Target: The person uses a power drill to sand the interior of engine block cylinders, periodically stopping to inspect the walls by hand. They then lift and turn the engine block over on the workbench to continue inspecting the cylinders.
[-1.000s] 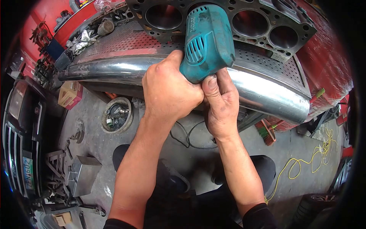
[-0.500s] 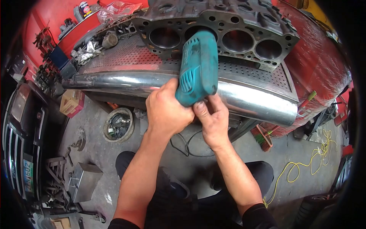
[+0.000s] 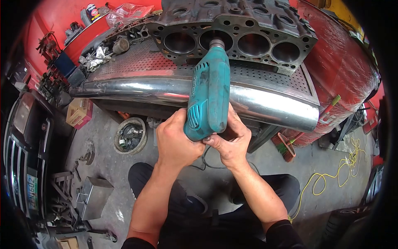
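Head camera view looks down along both forearms to a teal power drill (image 3: 210, 89), which sits between the person and a four-bore engine block (image 3: 265, 30) on a perforated metal table (image 3: 137, 65). The left hand (image 3: 176, 139) is wrapped around the drill's lower rear, its thumb side against the housing; the right hand (image 3: 233, 143) clasps the same end from the other side, thumb near the underside, with several fingers hidden behind the body, so whether one presses the trigger I cannot tell. The drill points away from the person, and its metal chuck (image 3: 217, 43) overlaps the second cylinder bore (image 3: 215, 34) from the left; any tool fitted ahead of the chuck is out of sight, and how far it reaches inside cannot be told. Judging by this pose, the step in hand is two-handed drill work at that bore. A further move there would call for a firm grasp with both hands, the drill's axis lined up with the bore, and the chuck clear of the rim. A rounded metal rail (image 3: 139, 89) runs along the table's front, below the drill's nose, and a dark cord (image 3: 202, 167) shows beneath the hands.
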`<state>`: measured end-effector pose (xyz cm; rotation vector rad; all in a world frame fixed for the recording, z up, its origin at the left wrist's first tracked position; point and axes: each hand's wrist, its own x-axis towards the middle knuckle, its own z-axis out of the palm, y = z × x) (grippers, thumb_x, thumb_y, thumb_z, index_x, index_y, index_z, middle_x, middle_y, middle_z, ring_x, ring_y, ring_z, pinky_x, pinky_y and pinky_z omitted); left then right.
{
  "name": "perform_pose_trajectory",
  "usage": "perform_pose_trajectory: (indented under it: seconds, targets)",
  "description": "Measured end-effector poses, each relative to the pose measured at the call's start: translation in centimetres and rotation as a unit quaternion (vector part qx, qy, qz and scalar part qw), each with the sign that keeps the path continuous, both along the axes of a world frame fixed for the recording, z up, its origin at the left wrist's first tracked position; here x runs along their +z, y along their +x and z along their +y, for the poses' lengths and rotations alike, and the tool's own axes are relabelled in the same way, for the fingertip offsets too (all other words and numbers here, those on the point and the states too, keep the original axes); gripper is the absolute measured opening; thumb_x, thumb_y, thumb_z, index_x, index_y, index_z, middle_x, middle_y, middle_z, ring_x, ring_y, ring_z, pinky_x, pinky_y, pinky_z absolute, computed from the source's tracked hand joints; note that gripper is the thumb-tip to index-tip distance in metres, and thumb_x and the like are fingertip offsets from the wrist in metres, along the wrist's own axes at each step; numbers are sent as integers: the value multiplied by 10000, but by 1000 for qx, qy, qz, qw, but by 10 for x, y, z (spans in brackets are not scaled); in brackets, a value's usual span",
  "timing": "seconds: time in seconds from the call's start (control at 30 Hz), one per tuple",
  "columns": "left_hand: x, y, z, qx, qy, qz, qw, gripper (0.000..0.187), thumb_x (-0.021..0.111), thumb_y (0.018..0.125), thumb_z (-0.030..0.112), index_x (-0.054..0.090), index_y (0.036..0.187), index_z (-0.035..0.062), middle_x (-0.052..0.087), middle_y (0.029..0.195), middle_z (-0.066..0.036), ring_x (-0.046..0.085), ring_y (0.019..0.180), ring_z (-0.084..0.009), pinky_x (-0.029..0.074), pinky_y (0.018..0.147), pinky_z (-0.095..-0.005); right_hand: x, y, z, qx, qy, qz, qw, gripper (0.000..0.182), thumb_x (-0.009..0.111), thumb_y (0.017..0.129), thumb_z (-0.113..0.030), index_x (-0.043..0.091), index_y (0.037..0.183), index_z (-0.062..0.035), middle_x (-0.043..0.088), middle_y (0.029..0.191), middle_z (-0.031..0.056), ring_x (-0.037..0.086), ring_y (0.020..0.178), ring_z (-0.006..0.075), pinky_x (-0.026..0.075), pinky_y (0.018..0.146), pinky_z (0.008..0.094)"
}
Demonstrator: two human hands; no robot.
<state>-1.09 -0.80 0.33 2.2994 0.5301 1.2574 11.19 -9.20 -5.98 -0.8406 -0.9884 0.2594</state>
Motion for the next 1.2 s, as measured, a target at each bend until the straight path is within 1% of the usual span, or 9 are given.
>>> perform_pose_trajectory:
  seconds: [0.13,0.23,0.47,0.57,0.67,0.77,1.0,1.17,1.2]
  targets:
    - [-1,-7,-4,-2,4,0,1000,377,850,608,163,638,882,10,674,805,-182,698,756,-409,546,657,-434,0,-1,-2,-29,28,-36,999,857,983,667,-266,608,1393,-7,489,1534,205,648,805,88,552,825,258]
    - [-3,-11,-6,-5,2,8,1000,374,838,599,140,634,883,7,673,812,-184,699,761,-408,547,661,-431,-1,-4,-1,-35,48,-34,998,857,997,644,-302,613,1348,3,502,1490,180,643,817,95,550,826,265]
    - [-7,-24,-14,-4,1,25,1000,429,846,560,121,636,916,8,661,807,-172,689,748,-395,543,658,-426,0,-10,-8,-29,37,-40,998,887,1010,611,-379,607,1292,21,493,1444,166,640,876,109,546,834,286]
    - [-4,-32,-19,6,-7,58,998,499,814,670,174,685,1116,-8,738,890,-164,760,818,-280,573,742,-347,-3,-11,-8,-38,40,-52,997,893,1009,603,-416,611,1273,20,497,1426,170,641,888,117,545,839,293]
    - [-5,-35,-22,3,-19,52,998,474,819,668,183,683,1082,-3,727,865,-159,753,798,-289,568,724,-354,-3,-13,-10,-50,40,-72,995,889,1006,603,-436,614,1261,14,498,1422,173,645,903,126,544,847,300]
    - [-4,-38,-26,0,-16,42,999,519,897,512,155,654,948,13,671,821,-158,691,758,-380,546,673,-426,-5,-16,-11,-55,49,-77,994,888,1006,601,-443,615,1258,9,498,1424,174,650,930,138,542,858,303]
    - [-6,-38,-28,6,-19,44,999,542,912,501,165,657,955,15,675,828,-159,694,761,-378,548,675,-427,-4,-20,-15,-61,35,-67,995,904,1001,594,-472,617,1260,3,507,1420,181,638,1052,188,531,909,329]
    - [-6,-33,-26,-4,-19,28,999,557,922,496,176,657,958,11,675,829,-158,694,756,-377,549,670,-425,-6,-14,-12,-76,39,-91,992,899,990,616,-476,611,1276,3,506,1427,185,640,1047,185,525,931,340]
    - [-6,-34,-26,-4,-21,35,999,534,885,543,157,665,1004,2,692,850,-160,713,778,-345,555,695,-399,-5,-15,-13,-71,37,-85,993,898,988,620,-474,610,1280,4,505,1428,185,642,1041,183,524,933,341]
